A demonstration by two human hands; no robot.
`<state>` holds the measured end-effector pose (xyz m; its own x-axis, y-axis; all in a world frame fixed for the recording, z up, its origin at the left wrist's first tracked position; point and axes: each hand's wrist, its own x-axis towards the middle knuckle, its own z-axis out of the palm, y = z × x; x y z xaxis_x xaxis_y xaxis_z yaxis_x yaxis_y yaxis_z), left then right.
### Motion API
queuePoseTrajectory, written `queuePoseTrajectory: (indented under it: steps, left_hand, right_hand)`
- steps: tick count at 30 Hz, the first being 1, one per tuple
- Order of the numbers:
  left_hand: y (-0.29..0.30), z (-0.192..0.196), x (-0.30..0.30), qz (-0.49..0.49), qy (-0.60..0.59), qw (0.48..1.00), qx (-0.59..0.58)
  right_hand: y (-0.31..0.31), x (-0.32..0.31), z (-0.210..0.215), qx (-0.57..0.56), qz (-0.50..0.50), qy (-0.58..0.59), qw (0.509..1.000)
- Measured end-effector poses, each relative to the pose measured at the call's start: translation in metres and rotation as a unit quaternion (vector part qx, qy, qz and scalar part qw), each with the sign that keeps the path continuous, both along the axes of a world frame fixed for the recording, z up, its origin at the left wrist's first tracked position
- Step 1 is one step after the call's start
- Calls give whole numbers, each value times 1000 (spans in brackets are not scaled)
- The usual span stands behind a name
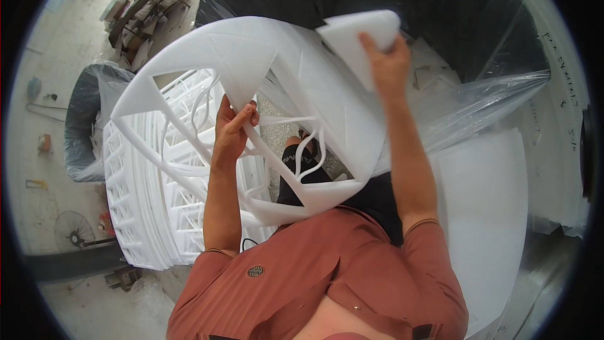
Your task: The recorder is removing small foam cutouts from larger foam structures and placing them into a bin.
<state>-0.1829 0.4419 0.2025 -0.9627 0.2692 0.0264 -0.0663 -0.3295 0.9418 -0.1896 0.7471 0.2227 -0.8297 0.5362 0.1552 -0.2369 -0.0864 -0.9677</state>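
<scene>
My left hand [234, 131] is closed around a narrow strut of a large white foam sheet [217, 44] that has triangular openings cut through it. The sheet stands tilted in front of my body and curves away at its far side. Thin loose-looking foam strips [319, 145] bend across some of its openings. Farther right, my right hand [390, 66] grips a flat wedge-shaped white foam offcut [352, 34], thumb on its upper face. That offcut is raised at the near edge of a large bin lined with dark plastic [440, 6].
On the left stands a stack of cut-out foam sheets [135, 195]. Plain white sheets [484, 208] lie at the right, near clear plastic film [478, 110]. A smaller plastic-lined bin [82, 126], a fan [70, 233] and a cluttered table [148, 6] are farther left.
</scene>
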Motion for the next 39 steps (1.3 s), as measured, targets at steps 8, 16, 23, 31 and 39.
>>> queuePoseTrajectory:
  steps: [8,16,23,31,39]
  left_hand:
    - [6,-9,4,-176,50,983,-29]
    - [18,18,12,5,3,993,-121]
    - [-10,62,-28,61,76,992,-86]
    - [-123,136,-42,92,119,988,-40]
    - [-104,67,21,427,355,605,-570]
  right_hand:
    - [-104,-12,-3,276,207,110,932]
    - [18,-25,-27,-39,236,11,971]
    - [96,-8,-68,62,-170,-138,974]
    - [-41,138,-44,455,282,51,843]
    - [-99,122,-143,525,236,88,813]
